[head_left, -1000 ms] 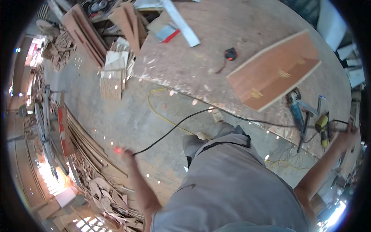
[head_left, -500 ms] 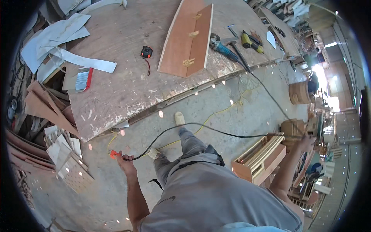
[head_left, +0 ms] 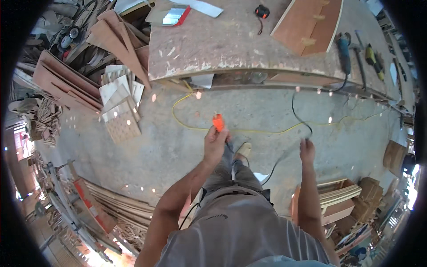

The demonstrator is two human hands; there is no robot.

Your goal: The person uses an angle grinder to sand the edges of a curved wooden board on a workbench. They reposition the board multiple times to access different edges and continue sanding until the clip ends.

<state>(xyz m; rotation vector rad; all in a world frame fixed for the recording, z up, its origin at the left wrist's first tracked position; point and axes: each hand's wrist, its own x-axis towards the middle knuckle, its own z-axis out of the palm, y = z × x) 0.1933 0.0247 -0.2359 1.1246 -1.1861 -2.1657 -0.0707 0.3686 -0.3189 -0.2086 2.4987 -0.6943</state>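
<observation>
My left hand (head_left: 215, 144) is closed round an orange power plug (head_left: 218, 122), whose metal prongs point away from me. The black cord (head_left: 295, 109) belongs to the blue angle grinder (head_left: 344, 51) or seems to; its full run is not visible. My right hand (head_left: 307, 151) is closed on this cord, farther to the right and slightly blurred. On one side of that hand the cord rises toward the workbench (head_left: 213, 53); on the other it sags toward my legs. A yellow cable (head_left: 262, 132) lies on the floor beyond both hands.
On the bench are a tape measure (head_left: 262, 12), a curved wooden panel (head_left: 302, 26), a red box (head_left: 181, 17), a hammer (head_left: 359, 62) and a yellow-green power tool (head_left: 374, 61). Plywood offcuts (head_left: 120, 100) lean at left. A wooden frame (head_left: 336, 202) stands at right.
My view has turned left along the bench. My left hand, still with the plug, is now in front of my body; my right hand has come in from far right along the cord.
</observation>
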